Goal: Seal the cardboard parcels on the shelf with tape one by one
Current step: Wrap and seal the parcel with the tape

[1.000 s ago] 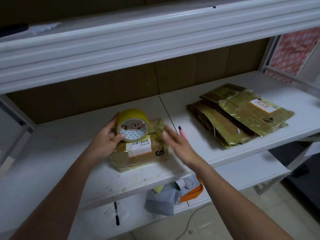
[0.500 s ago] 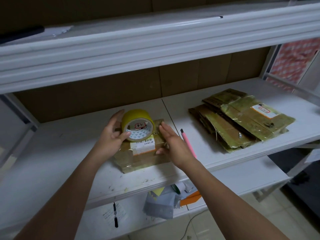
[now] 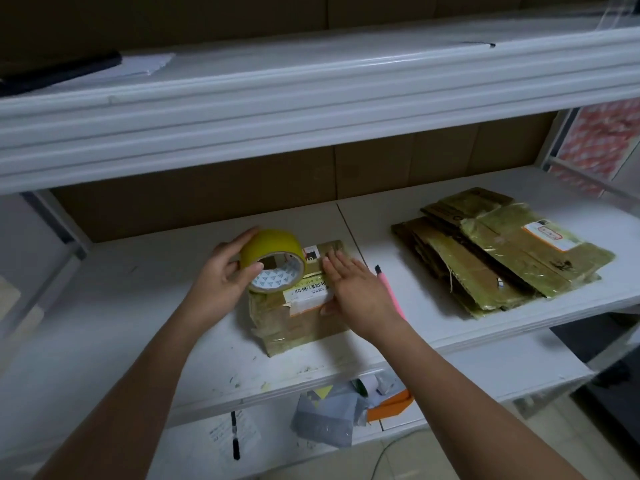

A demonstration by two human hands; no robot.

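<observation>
- Parcel in hand: one small cardboard parcel (image 3: pixel 298 313) lies near the front edge of the white shelf (image 3: pixel 138 306), left of the board seam. Tape already wraps its front and sides; a barcode label sits on top.
- Left hand (image 3: pixel 221 275): fingers and thumb curl round the yellow tape roll (image 3: pixel 273 259), which is held on edge over the parcel's far left corner.
- Right hand (image 3: pixel 353 289): flat, fingers straight, pressing on the parcel's top at its right side; it holds nothing.
- Whether a strip runs from roll to parcel cannot be told.
- Stack of flat parcels (image 3: pixel 502 251): lies well apart to the right on the same shelf, glossy with tape over most visible faces. Judged largely sealed; lower pieces cannot be verified.
- Pink pen (image 3: pixel 389 289): lies just beside the right hand.
- Assessment: work is on the small parcel, apparently at a late pass. Cutting the tape and any unsealed parcels remain.
</observation>
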